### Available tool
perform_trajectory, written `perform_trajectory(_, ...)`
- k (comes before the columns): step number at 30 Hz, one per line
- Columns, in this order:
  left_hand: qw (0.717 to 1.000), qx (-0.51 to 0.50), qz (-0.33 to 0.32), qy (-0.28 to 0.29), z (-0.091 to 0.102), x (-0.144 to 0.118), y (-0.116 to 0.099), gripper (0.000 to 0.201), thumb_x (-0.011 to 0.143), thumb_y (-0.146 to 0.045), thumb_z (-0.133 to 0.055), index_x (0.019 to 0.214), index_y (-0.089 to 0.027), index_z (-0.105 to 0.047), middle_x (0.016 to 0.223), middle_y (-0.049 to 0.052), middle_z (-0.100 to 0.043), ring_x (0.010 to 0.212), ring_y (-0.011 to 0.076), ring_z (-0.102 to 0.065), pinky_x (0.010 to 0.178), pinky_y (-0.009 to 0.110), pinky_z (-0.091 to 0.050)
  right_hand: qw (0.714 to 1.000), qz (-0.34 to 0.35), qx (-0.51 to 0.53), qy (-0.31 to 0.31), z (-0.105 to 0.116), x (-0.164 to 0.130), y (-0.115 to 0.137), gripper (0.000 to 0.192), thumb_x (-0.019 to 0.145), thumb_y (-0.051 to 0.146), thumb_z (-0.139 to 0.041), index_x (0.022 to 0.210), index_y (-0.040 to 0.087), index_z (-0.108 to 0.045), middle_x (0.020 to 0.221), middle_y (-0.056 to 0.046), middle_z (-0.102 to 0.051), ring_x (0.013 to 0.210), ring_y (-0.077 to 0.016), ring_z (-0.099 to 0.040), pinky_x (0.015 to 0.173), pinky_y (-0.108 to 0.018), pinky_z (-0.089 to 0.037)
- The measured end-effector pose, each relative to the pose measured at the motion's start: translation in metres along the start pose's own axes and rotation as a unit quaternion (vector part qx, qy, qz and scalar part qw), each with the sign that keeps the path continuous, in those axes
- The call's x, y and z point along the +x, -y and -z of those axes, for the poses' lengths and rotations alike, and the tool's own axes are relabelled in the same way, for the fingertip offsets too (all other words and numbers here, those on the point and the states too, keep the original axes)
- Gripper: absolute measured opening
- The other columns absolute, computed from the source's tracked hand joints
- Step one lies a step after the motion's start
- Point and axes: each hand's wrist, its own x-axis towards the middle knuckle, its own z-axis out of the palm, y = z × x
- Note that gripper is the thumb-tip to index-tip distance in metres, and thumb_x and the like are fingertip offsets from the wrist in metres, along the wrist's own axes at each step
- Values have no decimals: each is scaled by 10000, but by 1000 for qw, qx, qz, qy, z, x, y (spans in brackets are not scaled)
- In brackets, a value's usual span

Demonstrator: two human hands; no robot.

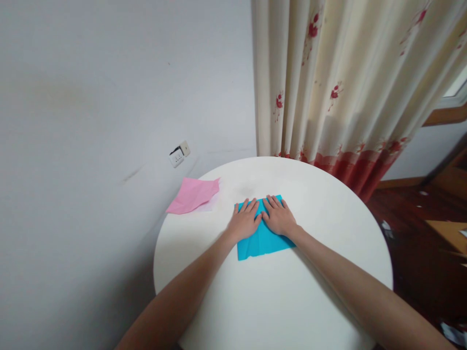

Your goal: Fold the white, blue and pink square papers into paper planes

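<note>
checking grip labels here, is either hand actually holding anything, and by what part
Nothing is gripped. The left hand and right hand lie flat, palms down, side by side on the far half of the blue paper, pressing it to the white table.

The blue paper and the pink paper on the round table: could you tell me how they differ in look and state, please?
The blue paper lies near the middle of the white table, pressed flat under the left hand and right hand; the pink paper lies untouched at the table's left edge, by the wall. The blue paper shows straight edges and a neat rectangular outline; the pink paper looks irregular, with a jagged right edge. Both are thin coloured sheets on the same table.
</note>
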Motion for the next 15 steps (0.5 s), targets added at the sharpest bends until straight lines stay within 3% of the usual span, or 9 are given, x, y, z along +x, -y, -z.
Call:
perform_trajectory(7, 997, -14, -69, 21, -2, 3, 2, 584, 1006, -420, -200, 1553, -217, -205, 1619, 7, -208, 1505, 222, -127, 1205, 549, -134, 1000, 5, -4, 8, -1, 1, -2, 600, 1004, 445, -259, 1539, 176, -291, 1614, -95, -233, 1489, -260, -181, 1178, -473, -129)
perform_trajectory(15, 999, -21, -34, 19, -2, 7, 7, 626, 989, -502, -222, 1542, -211, -247, 1615, 9, -222, 1499, 239, -158, 1206, 534, -152, 1000, -10, 0, 7, -1, 2, -2, 592, 999, 448, -280, 1537, 199, -300, 1614, -86, -242, 1487, -266, -186, 1176, -487, -124)
